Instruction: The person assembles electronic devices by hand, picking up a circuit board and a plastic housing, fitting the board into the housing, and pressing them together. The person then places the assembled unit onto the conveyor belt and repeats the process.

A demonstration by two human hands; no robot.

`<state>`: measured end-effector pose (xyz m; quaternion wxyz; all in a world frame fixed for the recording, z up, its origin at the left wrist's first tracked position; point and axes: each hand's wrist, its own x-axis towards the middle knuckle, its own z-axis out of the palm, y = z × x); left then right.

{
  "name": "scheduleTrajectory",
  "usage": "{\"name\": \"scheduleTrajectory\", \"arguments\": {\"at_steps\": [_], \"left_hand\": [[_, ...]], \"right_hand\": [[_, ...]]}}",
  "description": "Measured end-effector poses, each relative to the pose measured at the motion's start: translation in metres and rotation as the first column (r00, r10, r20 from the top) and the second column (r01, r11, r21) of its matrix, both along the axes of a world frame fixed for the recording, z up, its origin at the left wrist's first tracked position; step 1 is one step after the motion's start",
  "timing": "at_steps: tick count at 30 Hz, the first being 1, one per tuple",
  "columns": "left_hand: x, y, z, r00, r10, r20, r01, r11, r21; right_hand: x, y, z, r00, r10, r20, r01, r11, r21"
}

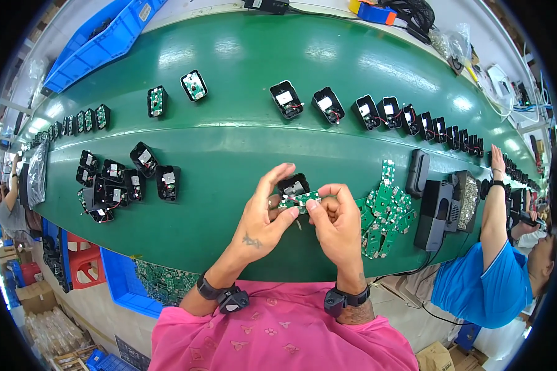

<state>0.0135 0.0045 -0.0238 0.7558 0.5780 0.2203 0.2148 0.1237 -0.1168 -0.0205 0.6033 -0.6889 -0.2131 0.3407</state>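
Note:
Between both hands, in front of my chest, I hold a small green circuit board (301, 200). My left hand (261, 209) pinches its left end with the thumb, the index finger raised. The right end is gripped by the thumb and curled fingers of my right hand (337, 217). Just behind the board sits a black plastic housing (294, 183), partly covered by my hands and the board. Whether the board touches that housing, I cannot tell. Right of my right hand lies a pile of green circuit boards (382, 213).
Open black housings (288, 100) line the far side of the green table (229, 130). Several more cluster (114, 182) at left. A grey-black device (436, 213) stands right of the boards. A co-worker in blue (486, 284) reaches over the right end. A blue bin (125, 281) holds boards below the edge.

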Motion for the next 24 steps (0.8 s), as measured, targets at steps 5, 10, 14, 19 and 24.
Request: {"name": "scheduleTrajectory", "arguments": {"at_steps": [5, 10, 14, 19, 24], "left_hand": [[-0.003, 0.003, 0.002, 0.995, -0.063, -0.074, 0.061, 0.998, -0.020], [-0.002, -0.002, 0.005, 0.988, -0.099, -0.116, 0.101, 0.995, 0.015], [-0.001, -0.005, 0.010, 0.989, -0.072, -0.127, 0.065, 0.996, -0.058], [0.000, -0.010, 0.008, 0.986, 0.155, -0.053, -0.149, 0.983, 0.111], [-0.001, -0.010, 0.015, 0.973, 0.226, -0.050, -0.207, 0.947, 0.245]], "right_hand": [[-0.001, 0.005, 0.011, 0.747, -0.031, 0.664, -0.022, 0.997, 0.072], [0.003, 0.010, 0.010, 0.758, 0.071, 0.648, -0.121, 0.992, 0.032], [-0.003, 0.009, 0.001, 0.866, 0.009, 0.501, -0.086, 0.987, 0.132], [-0.017, 0.013, -0.002, 0.634, -0.207, 0.745, 0.157, 0.978, 0.138], [-0.012, 0.015, 0.005, 0.617, -0.121, 0.778, 0.010, 0.989, 0.146]]}}
